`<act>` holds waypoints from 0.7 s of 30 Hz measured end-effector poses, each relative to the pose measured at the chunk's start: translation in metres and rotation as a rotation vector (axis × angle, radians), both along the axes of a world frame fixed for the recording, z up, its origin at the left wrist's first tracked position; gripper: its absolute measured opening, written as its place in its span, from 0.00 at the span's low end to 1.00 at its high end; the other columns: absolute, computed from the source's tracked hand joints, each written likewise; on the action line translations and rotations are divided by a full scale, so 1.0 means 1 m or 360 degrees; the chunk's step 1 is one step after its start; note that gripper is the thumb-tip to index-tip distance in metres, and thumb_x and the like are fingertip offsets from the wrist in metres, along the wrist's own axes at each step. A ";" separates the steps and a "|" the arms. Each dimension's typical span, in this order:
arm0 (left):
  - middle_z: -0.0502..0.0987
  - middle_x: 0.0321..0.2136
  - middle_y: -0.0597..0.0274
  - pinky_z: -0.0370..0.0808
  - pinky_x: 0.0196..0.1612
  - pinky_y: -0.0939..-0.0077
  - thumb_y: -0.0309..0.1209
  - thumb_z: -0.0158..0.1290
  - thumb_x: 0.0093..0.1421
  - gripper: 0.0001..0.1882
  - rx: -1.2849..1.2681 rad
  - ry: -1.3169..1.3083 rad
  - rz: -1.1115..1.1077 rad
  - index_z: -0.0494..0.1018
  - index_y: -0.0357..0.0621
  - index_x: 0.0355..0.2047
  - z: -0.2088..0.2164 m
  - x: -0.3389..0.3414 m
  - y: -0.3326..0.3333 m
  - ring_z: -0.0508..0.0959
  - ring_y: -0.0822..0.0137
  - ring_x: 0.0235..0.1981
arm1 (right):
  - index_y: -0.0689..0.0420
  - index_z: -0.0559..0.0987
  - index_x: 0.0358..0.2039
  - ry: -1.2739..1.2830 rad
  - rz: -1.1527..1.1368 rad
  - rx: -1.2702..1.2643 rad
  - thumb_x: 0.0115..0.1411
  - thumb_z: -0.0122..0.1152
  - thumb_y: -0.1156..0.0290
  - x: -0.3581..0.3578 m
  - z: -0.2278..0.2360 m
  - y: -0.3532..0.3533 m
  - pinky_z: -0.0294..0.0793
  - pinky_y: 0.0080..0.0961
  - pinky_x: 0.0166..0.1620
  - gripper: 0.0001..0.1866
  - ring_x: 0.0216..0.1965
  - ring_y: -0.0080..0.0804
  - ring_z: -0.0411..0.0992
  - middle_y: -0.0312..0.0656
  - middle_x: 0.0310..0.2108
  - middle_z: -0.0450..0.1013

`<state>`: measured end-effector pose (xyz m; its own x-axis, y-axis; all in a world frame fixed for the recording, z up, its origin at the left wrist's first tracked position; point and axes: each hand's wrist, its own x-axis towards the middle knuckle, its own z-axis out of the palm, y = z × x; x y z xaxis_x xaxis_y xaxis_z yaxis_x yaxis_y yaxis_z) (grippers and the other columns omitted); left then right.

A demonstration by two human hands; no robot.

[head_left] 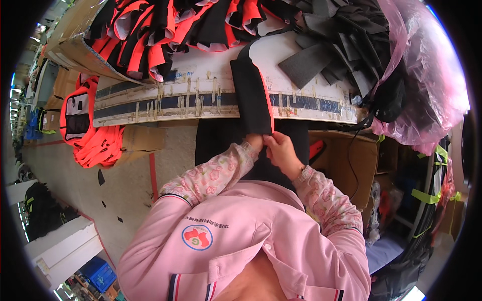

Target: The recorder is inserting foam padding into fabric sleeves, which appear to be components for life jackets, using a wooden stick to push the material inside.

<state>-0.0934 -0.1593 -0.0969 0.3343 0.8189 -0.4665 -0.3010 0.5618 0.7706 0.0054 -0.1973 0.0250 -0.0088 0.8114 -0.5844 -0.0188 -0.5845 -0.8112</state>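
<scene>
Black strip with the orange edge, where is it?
Head view, upper middle: the black strip crosses the table edge, its near end at the left hand and right hand.

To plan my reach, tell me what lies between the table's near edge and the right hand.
In the head view, the lower end of the black strip reaches from the table to the right hand.

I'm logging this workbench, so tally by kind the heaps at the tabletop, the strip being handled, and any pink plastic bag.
Orange-red and black heap: 1
Dark grey heap: 1
Black strip with orange-red edge: 1
Pink plastic bag: 1
Total: 4
</scene>
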 end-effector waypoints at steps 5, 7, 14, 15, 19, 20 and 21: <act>0.73 0.22 0.58 0.73 0.22 0.75 0.41 0.39 0.62 0.16 0.0115 0.0032 -0.0171 0.70 0.41 0.33 -0.012 -0.006 0.001 0.75 0.65 0.21 | 0.57 0.71 0.29 0.0059 0.0007 -0.0046 0.63 0.48 0.63 0.003 -0.006 -0.004 0.52 0.15 0.10 0.11 0.08 0.18 0.56 0.32 0.12 0.63; 0.74 0.23 0.57 0.74 0.24 0.73 0.41 0.38 0.63 0.17 0.0205 -0.0030 -0.0081 0.70 0.41 0.34 -0.012 0.003 -0.007 0.76 0.64 0.24 | 0.58 0.69 0.32 0.0042 0.0265 -0.0009 0.64 0.45 0.63 0.012 0.009 -0.010 0.55 0.16 0.10 0.11 0.08 0.19 0.58 0.34 0.12 0.64; 0.76 0.28 0.57 0.77 0.29 0.73 0.37 0.41 0.63 0.15 0.0127 -0.0242 0.0100 0.71 0.39 0.35 0.025 0.003 -0.001 0.77 0.66 0.28 | 0.59 0.67 0.29 0.0165 0.0047 -0.0369 0.65 0.42 0.64 0.042 0.033 -0.101 0.53 0.17 0.10 0.12 0.07 0.20 0.56 0.35 0.10 0.61; 0.76 0.28 0.58 0.77 0.28 0.75 0.36 0.42 0.63 0.14 0.0196 -0.0283 0.0099 0.72 0.39 0.35 0.023 0.004 0.000 0.77 0.67 0.28 | 0.59 0.67 0.30 0.0281 -0.0114 -0.0433 0.65 0.42 0.63 0.043 0.035 -0.107 0.53 0.17 0.10 0.12 0.07 0.20 0.55 0.34 0.10 0.60; 0.75 0.28 0.60 0.76 0.27 0.79 0.37 0.44 0.63 0.13 0.0237 -0.0385 0.0153 0.72 0.39 0.36 0.027 0.007 -0.002 0.76 0.69 0.27 | 0.58 0.66 0.30 0.0413 -0.0274 -0.0337 0.65 0.42 0.61 0.025 0.029 -0.076 0.50 0.18 0.10 0.13 0.06 0.20 0.52 0.33 0.10 0.57; 0.75 0.29 0.60 0.75 0.28 0.78 0.36 0.44 0.62 0.13 0.0168 -0.0321 0.0100 0.72 0.39 0.36 0.024 0.003 -0.004 0.76 0.69 0.27 | 0.57 0.66 0.31 0.0316 -0.0241 -0.0227 0.65 0.42 0.61 0.019 0.019 -0.058 0.49 0.18 0.10 0.13 0.07 0.20 0.51 0.33 0.11 0.57; 0.76 0.29 0.60 0.75 0.29 0.78 0.36 0.45 0.62 0.12 0.0101 -0.0257 0.0042 0.72 0.39 0.36 0.024 0.002 -0.007 0.76 0.69 0.27 | 0.56 0.67 0.32 0.0484 -0.0301 -0.0213 0.64 0.43 0.61 0.017 0.014 -0.036 0.48 0.19 0.09 0.12 0.07 0.19 0.51 0.32 0.11 0.56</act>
<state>-0.0912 -0.1662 -0.0729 0.3789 0.8543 -0.3557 -0.4378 0.5041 0.7445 0.0226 -0.2329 0.0389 -0.0554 0.7318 -0.6792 -0.3644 -0.6482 -0.6686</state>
